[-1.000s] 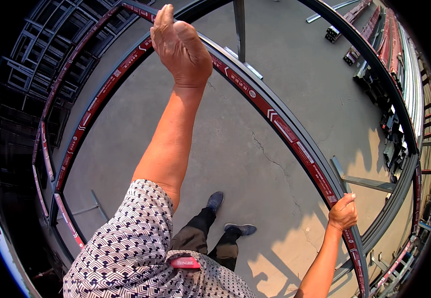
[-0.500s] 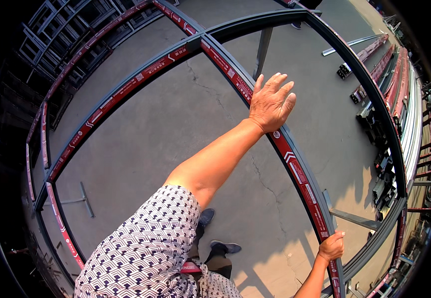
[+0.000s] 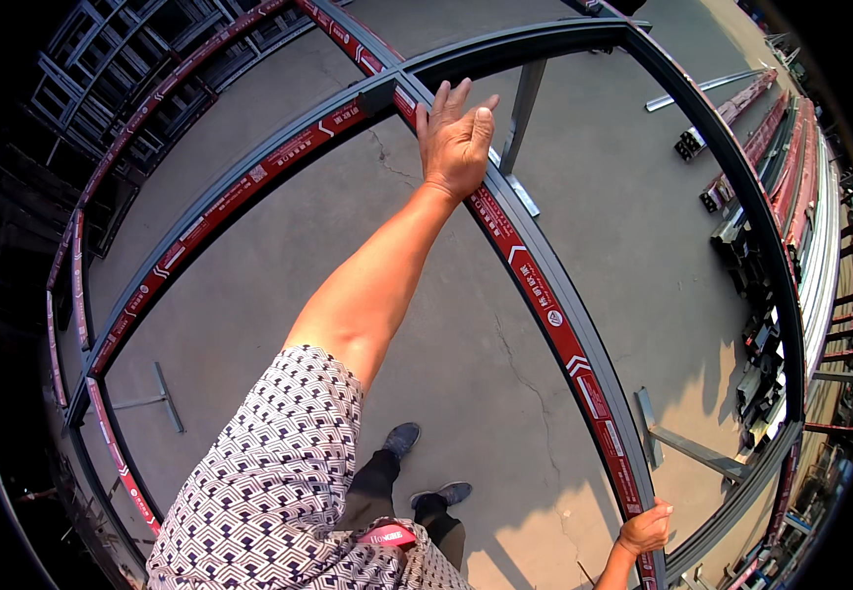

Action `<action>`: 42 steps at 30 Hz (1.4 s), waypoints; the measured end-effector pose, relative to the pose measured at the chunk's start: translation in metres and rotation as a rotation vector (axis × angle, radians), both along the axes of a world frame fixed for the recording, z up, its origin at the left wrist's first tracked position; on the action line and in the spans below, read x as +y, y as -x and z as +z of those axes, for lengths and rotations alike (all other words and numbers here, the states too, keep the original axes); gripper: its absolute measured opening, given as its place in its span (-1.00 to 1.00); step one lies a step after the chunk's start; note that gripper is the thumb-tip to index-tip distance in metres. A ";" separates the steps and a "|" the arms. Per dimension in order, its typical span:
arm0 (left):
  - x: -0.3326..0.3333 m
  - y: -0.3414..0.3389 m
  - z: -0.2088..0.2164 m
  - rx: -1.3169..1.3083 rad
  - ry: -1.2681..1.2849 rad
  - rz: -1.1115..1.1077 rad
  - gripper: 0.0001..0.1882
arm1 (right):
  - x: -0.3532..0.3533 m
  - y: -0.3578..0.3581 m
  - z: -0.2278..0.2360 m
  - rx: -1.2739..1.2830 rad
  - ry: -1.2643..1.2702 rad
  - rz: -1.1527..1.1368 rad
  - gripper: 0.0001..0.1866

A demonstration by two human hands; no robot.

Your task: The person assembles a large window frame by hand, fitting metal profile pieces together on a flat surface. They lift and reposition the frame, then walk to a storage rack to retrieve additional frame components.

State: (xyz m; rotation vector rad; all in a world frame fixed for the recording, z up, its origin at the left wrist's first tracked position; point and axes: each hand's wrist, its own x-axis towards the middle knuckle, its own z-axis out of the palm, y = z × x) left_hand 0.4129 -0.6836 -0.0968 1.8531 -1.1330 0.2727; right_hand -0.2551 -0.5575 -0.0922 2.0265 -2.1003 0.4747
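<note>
A large dark grey metal frame with red protective film on its bars fills the view. Its middle bar [image 3: 554, 310] curves from the upper middle down to the lower right. My left hand [image 3: 456, 143] rests on that bar near the crosspiece joint, fingers stretched out and apart. Lower right, my right hand [image 3: 646, 531] is closed around the edge of the same bar, its fingers partly hidden. The long crosspiece [image 3: 240, 192], also red-filmed, runs from the joint down to the left.
Stacked metal profiles [image 3: 791, 187], some in red film, lie on the right. Metal frames [image 3: 117, 59] stand at the upper left. T-shaped metal supports [image 3: 697, 452] are under the frame. My shoes [image 3: 402, 438] stand on cracked concrete floor [image 3: 348, 265].
My left hand has slid up and left along the middle bar toward the joint. My right hand is slightly lower and further left in view, still on the bar.
</note>
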 end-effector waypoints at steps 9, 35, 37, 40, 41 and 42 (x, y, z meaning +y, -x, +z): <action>0.003 0.009 0.005 -0.113 -0.048 -0.023 -0.52 | -0.005 -0.001 0.003 0.022 -0.064 -0.042 -0.36; 0.012 0.006 0.019 0.041 -0.044 -0.092 -0.70 | -0.047 -0.223 0.028 -0.008 -0.118 0.476 -0.55; 0.012 0.005 0.018 0.037 -0.032 -0.096 -0.71 | -0.061 -0.280 0.040 0.017 -0.167 0.586 -0.51; 0.010 0.004 0.019 0.050 -0.008 -0.112 -0.72 | -0.079 -0.362 0.046 0.062 -0.140 0.678 -0.45; 0.009 0.003 0.019 0.060 -0.005 -0.117 -0.72 | -0.085 -0.385 0.045 0.075 -0.133 0.688 -0.44; 0.011 0.003 0.019 0.061 -0.030 -0.122 -0.73 | -0.086 -0.399 0.044 0.089 -0.127 0.696 -0.42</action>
